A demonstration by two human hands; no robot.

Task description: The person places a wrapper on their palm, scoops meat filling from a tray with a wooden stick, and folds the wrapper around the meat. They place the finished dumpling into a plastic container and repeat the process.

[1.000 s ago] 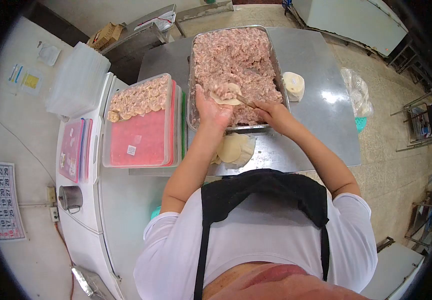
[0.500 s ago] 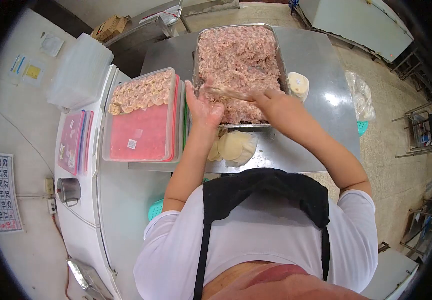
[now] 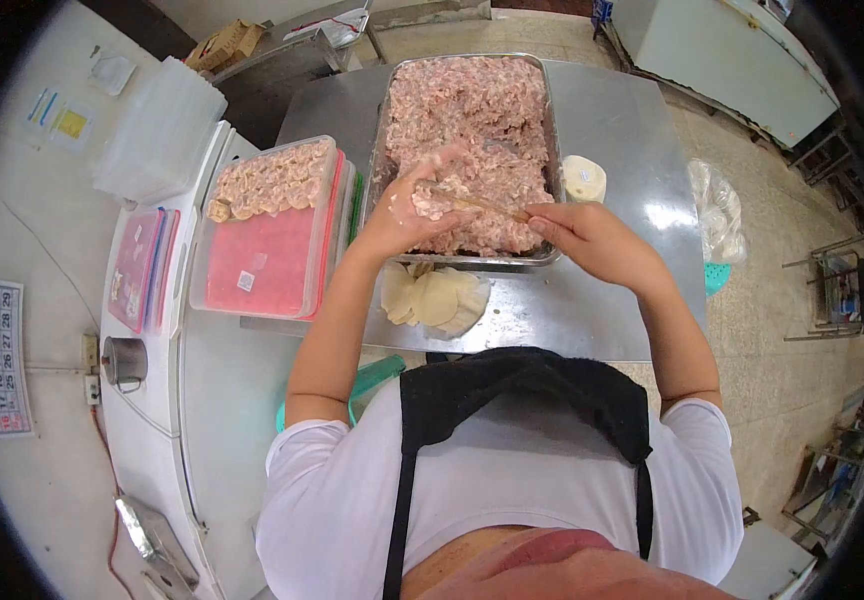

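Note:
My left hand [image 3: 395, 218] is cupped palm up over the near left of a metal tray [image 3: 553, 100]. In it lies a dumpling wrapper, mostly hidden by a dab of meat filling [image 3: 432, 203]. My right hand [image 3: 592, 240] grips a thin, flat wooden spatula [image 3: 495, 207] that points left, its tip at the filling. Pale ground meat [image 3: 467, 110] fills most of the tray. Fanned-out round dumpling wrappers [image 3: 437, 300] lie on the table just below the tray.
At left, a plastic container [image 3: 262, 262] with a pink base holds rows of filled dumplings [image 3: 274, 178]. A wrapper stack [image 3: 584, 178] stands right of the tray on the steel table [image 3: 642, 130]. Clear stacked containers [image 3: 162, 130] and a metal cup [image 3: 125, 360] sit on the white freezer.
My right hand has moved right and slightly down, with the spatula drawn along. My left hand has turned and cupped round the wrapper, which now bears meat. The camera view has shifted slightly.

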